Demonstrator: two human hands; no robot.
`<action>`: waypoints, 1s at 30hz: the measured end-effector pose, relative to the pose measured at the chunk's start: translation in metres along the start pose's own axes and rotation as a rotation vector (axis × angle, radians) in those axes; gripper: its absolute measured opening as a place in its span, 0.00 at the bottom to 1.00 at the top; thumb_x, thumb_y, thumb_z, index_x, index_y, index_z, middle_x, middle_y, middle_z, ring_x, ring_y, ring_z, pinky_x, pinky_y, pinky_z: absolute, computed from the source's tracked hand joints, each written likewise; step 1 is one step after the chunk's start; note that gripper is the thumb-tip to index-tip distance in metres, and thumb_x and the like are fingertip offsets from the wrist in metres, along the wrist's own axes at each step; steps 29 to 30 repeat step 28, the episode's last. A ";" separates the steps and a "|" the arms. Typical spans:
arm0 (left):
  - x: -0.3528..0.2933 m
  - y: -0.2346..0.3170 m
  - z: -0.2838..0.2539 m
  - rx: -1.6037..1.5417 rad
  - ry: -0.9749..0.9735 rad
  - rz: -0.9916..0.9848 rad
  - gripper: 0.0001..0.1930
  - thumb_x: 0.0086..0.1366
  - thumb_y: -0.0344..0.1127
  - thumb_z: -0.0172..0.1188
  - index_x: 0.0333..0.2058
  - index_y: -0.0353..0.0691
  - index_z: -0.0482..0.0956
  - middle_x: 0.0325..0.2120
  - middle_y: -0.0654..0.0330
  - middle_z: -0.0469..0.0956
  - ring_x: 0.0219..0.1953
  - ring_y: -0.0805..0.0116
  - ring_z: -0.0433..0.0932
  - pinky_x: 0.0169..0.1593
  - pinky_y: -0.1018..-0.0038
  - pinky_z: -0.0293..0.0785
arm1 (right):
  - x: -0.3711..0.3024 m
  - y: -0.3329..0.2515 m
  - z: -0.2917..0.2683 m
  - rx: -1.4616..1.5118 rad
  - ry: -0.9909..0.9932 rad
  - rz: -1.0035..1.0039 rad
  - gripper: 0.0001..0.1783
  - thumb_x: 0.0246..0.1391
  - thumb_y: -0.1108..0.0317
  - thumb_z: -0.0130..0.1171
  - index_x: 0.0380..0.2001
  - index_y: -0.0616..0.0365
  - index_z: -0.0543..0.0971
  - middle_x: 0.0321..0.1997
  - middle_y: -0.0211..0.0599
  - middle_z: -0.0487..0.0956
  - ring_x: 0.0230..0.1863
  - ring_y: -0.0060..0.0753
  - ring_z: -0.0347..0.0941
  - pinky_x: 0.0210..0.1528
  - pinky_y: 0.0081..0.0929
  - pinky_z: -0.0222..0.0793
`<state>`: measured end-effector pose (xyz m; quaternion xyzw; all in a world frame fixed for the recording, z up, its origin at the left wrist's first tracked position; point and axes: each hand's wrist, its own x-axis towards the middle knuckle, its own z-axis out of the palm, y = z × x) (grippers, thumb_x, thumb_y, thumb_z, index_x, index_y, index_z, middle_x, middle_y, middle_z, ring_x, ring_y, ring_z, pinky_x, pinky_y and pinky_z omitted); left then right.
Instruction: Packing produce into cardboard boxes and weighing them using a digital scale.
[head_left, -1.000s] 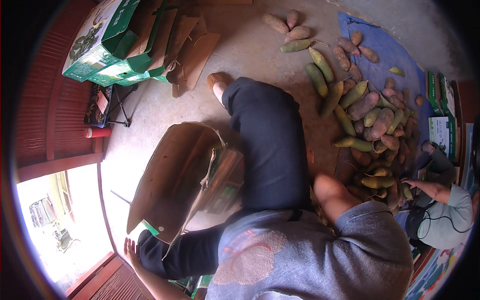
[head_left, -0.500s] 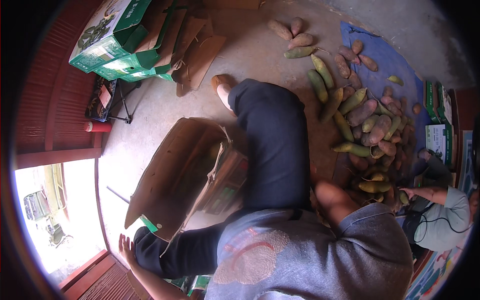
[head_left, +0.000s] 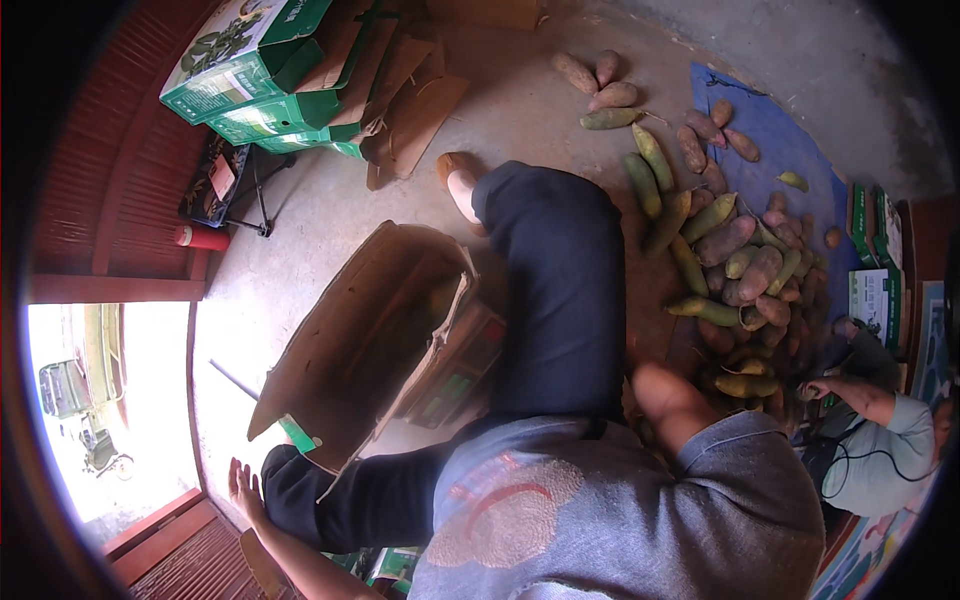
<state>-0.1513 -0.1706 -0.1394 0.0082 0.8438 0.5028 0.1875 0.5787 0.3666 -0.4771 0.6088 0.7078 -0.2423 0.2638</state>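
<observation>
My left hand (head_left: 243, 490) is open beside my left knee, fingers spread, holding nothing I can see. My right upper arm (head_left: 672, 405) reaches down beside my right thigh; the forearm and hand are hidden behind my body. Between my legs an open cardboard box (head_left: 340, 330) lies tilted, its mouth toward me. Its inside is dark, with a dim yellowish-green shape (head_left: 440, 296) at the far end. To my right is a heap of long green and reddish-brown tubers or gourds (head_left: 725, 240), their kind unclear.
Green-and-white cartons (head_left: 275, 115) are stacked at the far left near a small folding stool (head_left: 222, 180) and a red cylinder (head_left: 202, 238). A blue sheet (head_left: 770, 150) lies under part of the heap. At right, another person (head_left: 880, 450) works near more cartons (head_left: 875, 300).
The whole view has shifted slightly, the far floor and cartons moving right. The other person's hand at the right has changed position near the heap. My left hand stays open by my knee.
</observation>
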 end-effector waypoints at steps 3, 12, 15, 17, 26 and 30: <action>-0.001 0.001 -0.004 0.011 0.003 0.003 0.20 0.76 0.40 0.53 0.64 0.50 0.72 0.64 0.59 0.71 0.61 0.62 0.74 0.52 0.71 0.74 | 0.014 0.007 0.017 0.015 -0.003 -0.003 0.27 0.63 0.54 0.51 0.60 0.57 0.69 0.58 0.49 0.73 0.59 0.55 0.73 0.56 0.55 0.73; -0.001 -0.002 -0.003 0.031 0.060 -0.036 0.19 0.76 0.38 0.52 0.64 0.49 0.73 0.63 0.59 0.72 0.60 0.63 0.75 0.51 0.71 0.75 | -0.013 -0.018 -0.059 0.007 0.126 -0.007 0.25 0.65 0.55 0.48 0.62 0.51 0.65 0.57 0.50 0.72 0.59 0.57 0.72 0.54 0.54 0.74; 0.000 0.006 0.006 0.034 0.051 -0.036 0.19 0.76 0.38 0.52 0.64 0.48 0.72 0.63 0.58 0.72 0.60 0.62 0.75 0.52 0.70 0.75 | -0.020 -0.018 -0.081 -0.011 0.095 0.059 0.24 0.66 0.57 0.47 0.63 0.48 0.64 0.57 0.49 0.72 0.59 0.55 0.71 0.53 0.54 0.75; -0.002 0.007 0.008 0.021 0.051 -0.051 0.19 0.76 0.37 0.52 0.64 0.48 0.72 0.63 0.58 0.72 0.61 0.61 0.75 0.53 0.69 0.75 | -0.020 -0.013 -0.080 -0.003 0.075 0.076 0.24 0.66 0.57 0.47 0.63 0.48 0.64 0.57 0.49 0.72 0.59 0.55 0.71 0.53 0.54 0.75; -0.003 0.015 0.014 0.011 0.066 -0.088 0.19 0.76 0.37 0.52 0.64 0.48 0.72 0.63 0.58 0.72 0.59 0.63 0.76 0.49 0.72 0.75 | -0.039 -0.013 -0.061 0.213 0.334 -0.105 0.27 0.65 0.62 0.50 0.65 0.47 0.62 0.61 0.48 0.69 0.63 0.52 0.67 0.63 0.49 0.67; -0.001 0.019 0.020 0.021 0.055 -0.068 0.19 0.76 0.37 0.52 0.63 0.49 0.72 0.63 0.58 0.72 0.59 0.63 0.76 0.49 0.72 0.75 | -0.157 0.018 0.010 0.380 0.473 -0.291 0.29 0.64 0.62 0.51 0.67 0.46 0.61 0.64 0.47 0.68 0.66 0.51 0.63 0.69 0.50 0.60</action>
